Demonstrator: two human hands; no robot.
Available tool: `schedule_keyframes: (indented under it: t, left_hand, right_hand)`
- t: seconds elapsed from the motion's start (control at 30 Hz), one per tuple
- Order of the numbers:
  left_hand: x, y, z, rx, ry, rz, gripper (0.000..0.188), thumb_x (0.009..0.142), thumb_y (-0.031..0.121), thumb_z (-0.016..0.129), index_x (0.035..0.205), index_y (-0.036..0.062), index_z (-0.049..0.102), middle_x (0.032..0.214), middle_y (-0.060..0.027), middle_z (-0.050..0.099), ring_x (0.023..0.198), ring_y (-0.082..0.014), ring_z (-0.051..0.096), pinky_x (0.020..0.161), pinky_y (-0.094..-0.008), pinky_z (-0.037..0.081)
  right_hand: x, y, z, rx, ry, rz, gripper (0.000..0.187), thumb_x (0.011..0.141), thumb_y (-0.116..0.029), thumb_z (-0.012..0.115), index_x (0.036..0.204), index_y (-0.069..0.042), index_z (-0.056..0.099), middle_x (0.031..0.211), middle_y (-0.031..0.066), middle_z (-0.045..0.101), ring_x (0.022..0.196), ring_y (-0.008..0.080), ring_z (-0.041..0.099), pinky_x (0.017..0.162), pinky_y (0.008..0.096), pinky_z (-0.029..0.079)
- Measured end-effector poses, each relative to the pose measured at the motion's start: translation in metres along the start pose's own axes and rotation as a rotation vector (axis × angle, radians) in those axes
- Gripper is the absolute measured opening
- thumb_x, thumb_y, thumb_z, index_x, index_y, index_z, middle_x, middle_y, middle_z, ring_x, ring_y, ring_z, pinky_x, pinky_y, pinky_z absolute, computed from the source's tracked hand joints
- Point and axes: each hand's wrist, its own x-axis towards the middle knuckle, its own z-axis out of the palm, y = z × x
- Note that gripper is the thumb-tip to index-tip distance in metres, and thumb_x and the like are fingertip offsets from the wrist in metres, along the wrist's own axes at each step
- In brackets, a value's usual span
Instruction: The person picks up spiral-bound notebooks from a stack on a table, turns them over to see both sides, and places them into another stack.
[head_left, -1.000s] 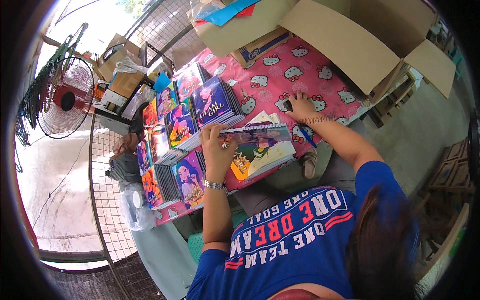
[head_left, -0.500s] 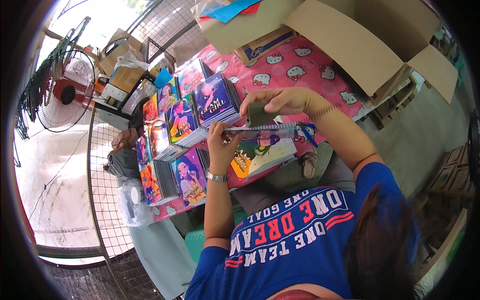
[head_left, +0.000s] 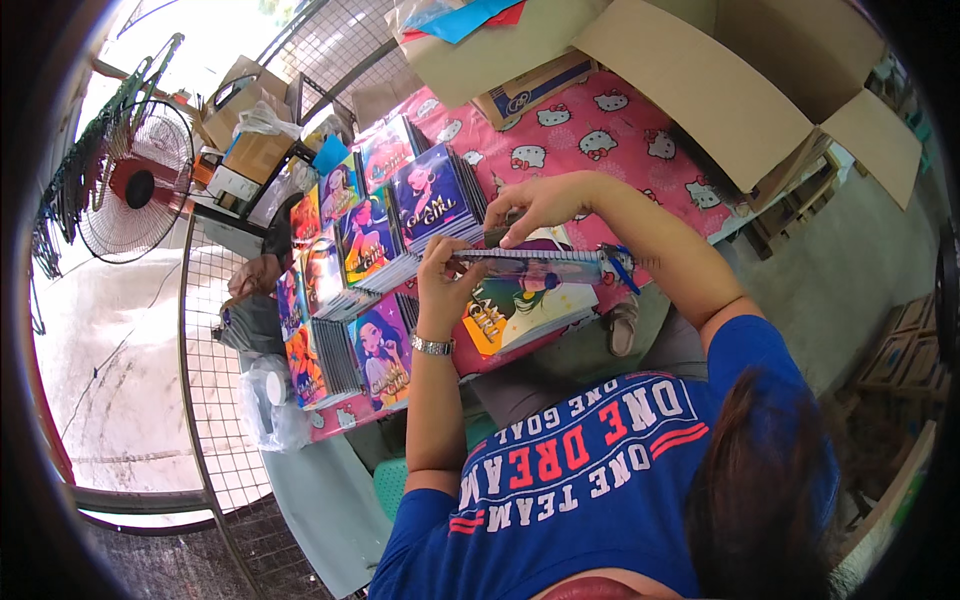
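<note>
My left hand (head_left: pixel 447 275) grips the left end of a spiral notebook (head_left: pixel 545 268), thumb in front and fingers behind. The notebook is held nearly edge-on, its wire coil running along the top. My right hand (head_left: pixel 545 208) pinches a small dark grey-green piece (head_left: pixel 496 236) against the notebook's upper edge, near the left hand; its material is not clear. Below the held notebook lies a stack of yellow-and-white illustrated notebooks (head_left: pixel 545 308). Slim blue things (head_left: pixel 622 268) show by the right end of the coil, their kind unclear.
Several stacks of colourful notebooks (head_left: pixel 432 192) fill the left of the table, on a pink patterned cloth (head_left: pixel 600 140). A large open cardboard box (head_left: pixel 690 95) stands at the far right. A fan (head_left: pixel 138 188) is at the left, with a clear plastic bag (head_left: pixel 268 405) by the table corner.
My right hand has come down and turned, bringing the dark piece from above the coil down to the notebook's edge. My left hand keeps its hold.
</note>
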Motion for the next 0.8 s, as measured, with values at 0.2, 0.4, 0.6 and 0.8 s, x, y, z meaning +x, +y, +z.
schedule_keyframes:
  t: [0.2, 0.4, 0.6, 0.8]
  left_hand:
    - [0.002, -0.007, -0.002, -0.029, -0.014, -0.001, 0.031, 0.073, 0.001, 0.080, 0.097, 0.0001, 0.061, 0.091, -0.0018, 0.054, 0.069, -0.0090, 0.056, 0.062, -0.0230, 0.046]
    - [0.001, -0.011, 0.001, -0.136, -0.021, -0.083, 0.030, 0.075, 0.002, 0.081, 0.096, 0.0028, 0.059, 0.089, 0.0000, 0.056, 0.070, -0.0060, 0.057, 0.061, -0.0222, 0.046]
    - [0.002, -0.020, -0.004, -0.213, -0.030, -0.170, 0.031, 0.081, -0.006, 0.073, 0.105, 0.0033, 0.056, 0.092, -0.0041, 0.067, 0.082, -0.0107, 0.065, 0.074, -0.0245, 0.053]
    - [-0.003, -0.013, -0.003, -0.419, 0.160, -0.215, 0.022, 0.087, -0.002, 0.069, 0.107, -0.0005, 0.059, 0.084, -0.0040, 0.065, 0.070, -0.0090, 0.063, 0.060, -0.0239, 0.054]
  right_hand:
    - [0.006, -0.001, 0.005, 0.438, -0.022, -0.174, 0.038, 0.090, -0.030, 0.068, 0.120, -0.010, 0.059, 0.108, -0.0011, 0.059, 0.102, 0.0086, 0.057, 0.089, 0.0269, 0.046]
    - [0.015, 0.003, 0.002, 0.195, -0.015, -0.094, 0.037, 0.088, -0.030, 0.070, 0.117, -0.010, 0.060, 0.103, -0.0022, 0.059, 0.098, 0.0071, 0.056, 0.085, 0.0269, 0.047]
    - [0.019, 0.012, 0.001, 0.349, -0.021, -0.114, 0.043, 0.086, -0.035, 0.072, 0.117, -0.007, 0.064, 0.111, 0.0013, 0.061, 0.101, 0.0108, 0.058, 0.088, 0.0270, 0.047]
    - [-0.011, 0.105, 0.012, -0.554, 0.516, 0.769, 0.061, 0.085, -0.046, 0.066, 0.135, -0.014, 0.054, 0.140, 0.0124, 0.052, 0.131, 0.0291, 0.047, 0.107, 0.0481, 0.037]
